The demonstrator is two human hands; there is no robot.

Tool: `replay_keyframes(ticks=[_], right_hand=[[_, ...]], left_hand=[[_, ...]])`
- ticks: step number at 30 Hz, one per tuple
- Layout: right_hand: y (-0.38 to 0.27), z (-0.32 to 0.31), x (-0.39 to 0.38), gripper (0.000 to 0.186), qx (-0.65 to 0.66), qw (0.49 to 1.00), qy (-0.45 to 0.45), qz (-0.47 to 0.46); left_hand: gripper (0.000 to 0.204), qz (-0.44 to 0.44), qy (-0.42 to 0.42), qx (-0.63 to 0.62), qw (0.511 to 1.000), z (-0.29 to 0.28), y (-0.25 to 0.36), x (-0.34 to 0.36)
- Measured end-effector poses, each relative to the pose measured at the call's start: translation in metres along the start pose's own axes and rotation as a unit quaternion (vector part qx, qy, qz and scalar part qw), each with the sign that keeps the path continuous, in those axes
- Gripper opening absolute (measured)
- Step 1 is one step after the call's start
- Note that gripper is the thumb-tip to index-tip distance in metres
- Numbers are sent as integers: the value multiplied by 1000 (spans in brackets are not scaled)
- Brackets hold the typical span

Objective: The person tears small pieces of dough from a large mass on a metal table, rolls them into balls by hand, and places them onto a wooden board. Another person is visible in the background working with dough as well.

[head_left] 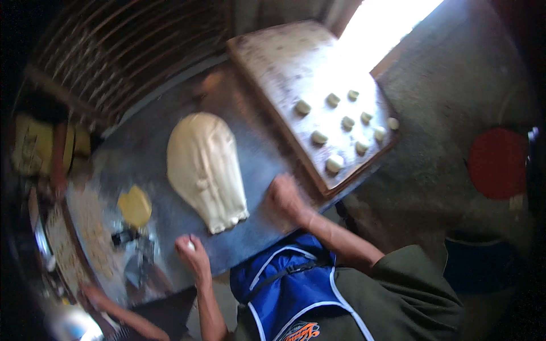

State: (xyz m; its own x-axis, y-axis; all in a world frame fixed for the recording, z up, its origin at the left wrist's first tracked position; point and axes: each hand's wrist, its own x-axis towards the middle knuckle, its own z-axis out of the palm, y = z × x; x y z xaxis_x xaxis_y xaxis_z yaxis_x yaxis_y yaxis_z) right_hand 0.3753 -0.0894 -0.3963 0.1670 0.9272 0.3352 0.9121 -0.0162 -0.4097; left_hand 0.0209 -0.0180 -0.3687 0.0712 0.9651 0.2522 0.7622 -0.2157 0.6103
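Note:
A large pale mass of dough [203,167] lies on the grey metal table [261,136], wide at the far end and narrowing to a torn near edge. My left hand [191,253] is closed at the table's near edge, left of the dough, with a small white piece of dough [191,246] showing between its fingers. To the right of the mass, my right hand [285,196] is curled close to the tabletop. Its fingers are blurred, and whatever they may hold is hidden. Several small dough pieces [335,163] sit spaced out on a floured wooden board [278,62].
A flat yellow piece [135,206] and a small black object [123,237] lie on the table's left side. Another person's forearm [122,312] reaches in at lower left. A slatted rack [131,51] stands beyond the table. On the floor at right is a red round object [499,163].

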Motion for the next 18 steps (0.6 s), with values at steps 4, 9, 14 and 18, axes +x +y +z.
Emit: replay_keyframes(ticks=[4, 9, 14, 18], right_hand=[[3, -44, -13, 22, 31, 998, -13, -54], [-25, -92, 14, 22, -59, 995, -76, -10], [-8, -95, -14, 12, 91, 976, -193, -42], [44, -209, 25, 25, 334, 932, -142, 1]], left_hand=[[31, 133, -101, 94, 981, -52, 28, 4], [29, 139, -367, 91, 915, -89, 65, 63], [38, 231, -295, -80, 924, -25, 248, 123], [65, 447, -201, -228, 842, 83, 416, 173]])
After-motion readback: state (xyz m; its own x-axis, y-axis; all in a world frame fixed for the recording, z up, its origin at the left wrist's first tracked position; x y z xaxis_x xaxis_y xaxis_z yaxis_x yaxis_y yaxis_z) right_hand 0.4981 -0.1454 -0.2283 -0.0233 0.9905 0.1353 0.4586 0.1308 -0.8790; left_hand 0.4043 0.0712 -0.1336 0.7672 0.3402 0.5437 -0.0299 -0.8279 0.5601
